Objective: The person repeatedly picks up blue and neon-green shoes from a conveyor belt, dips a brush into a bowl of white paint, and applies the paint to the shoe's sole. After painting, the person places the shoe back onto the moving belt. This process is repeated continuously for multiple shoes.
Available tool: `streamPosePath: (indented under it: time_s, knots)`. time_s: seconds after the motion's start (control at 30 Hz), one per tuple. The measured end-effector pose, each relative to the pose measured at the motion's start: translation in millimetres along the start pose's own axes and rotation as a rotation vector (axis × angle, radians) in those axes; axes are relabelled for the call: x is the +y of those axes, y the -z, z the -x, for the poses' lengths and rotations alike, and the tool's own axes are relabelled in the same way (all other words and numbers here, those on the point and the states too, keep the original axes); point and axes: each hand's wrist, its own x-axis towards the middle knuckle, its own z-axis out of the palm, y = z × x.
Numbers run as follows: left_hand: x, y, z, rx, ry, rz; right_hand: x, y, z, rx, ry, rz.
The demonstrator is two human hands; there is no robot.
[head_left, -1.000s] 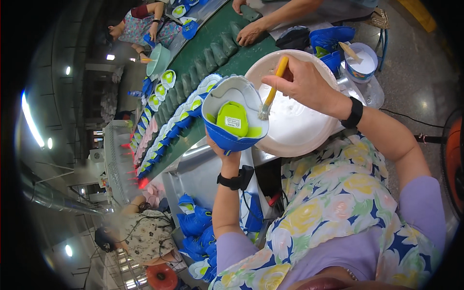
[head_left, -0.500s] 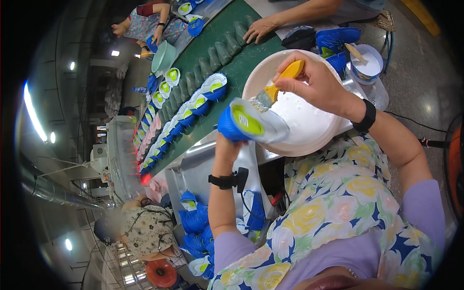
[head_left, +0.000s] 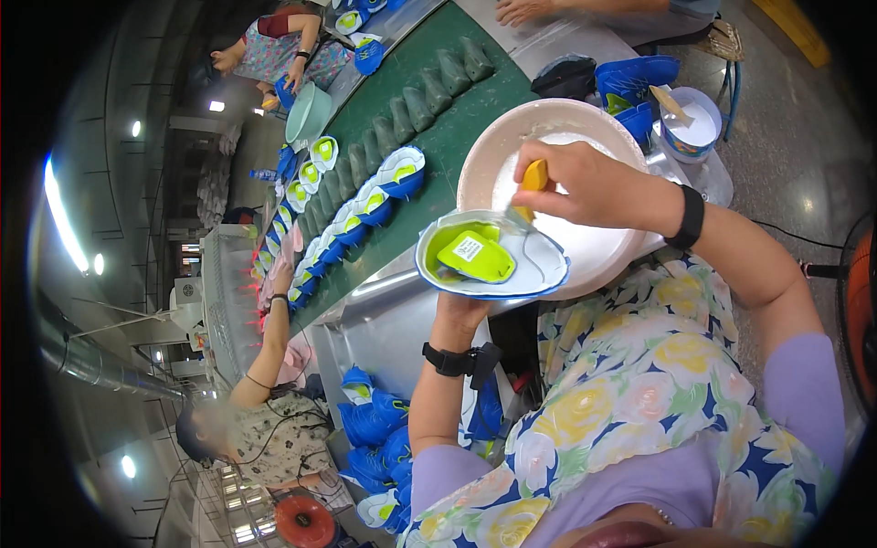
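Holding a shoe upper (head_left: 493, 260) from beneath, the left hand (head_left: 459, 310) sits just below the centre of the frame, its fingers mostly hidden under the piece, so how tightly they close cannot be told. The shoe upper lies with its opening up, its long axis running left to right across the frame, white and blue at the rim, lime green inside. The right hand (head_left: 585, 187) is clamped on a yellow-handled brush (head_left: 528, 187), which points down at the right end of the upper and touches it. Right behind, upper centre, stands a wide white basin (head_left: 512, 128) with white liquid in it. At the upper right a small white tub (head_left: 699, 132) holds white paste and a stick. Along the green conveyor belt (head_left: 438, 137), toward the upper left, lie rows of similar uppers (head_left: 384, 187).
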Motion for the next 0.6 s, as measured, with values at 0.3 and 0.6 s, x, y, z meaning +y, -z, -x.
streamPosePath:
  time_s: [0.3,0.6]
  knots:
    - [15.5,-11.1,-5.8,-0.023,-0.212,-0.185,-9.5,10.9,1.7,0.106,0.273,0.036]
    - [25.3,-1.8,-11.2,0.013,-0.273,-0.243,-11.0,22.9,3.6,0.153,0.232,0.058]
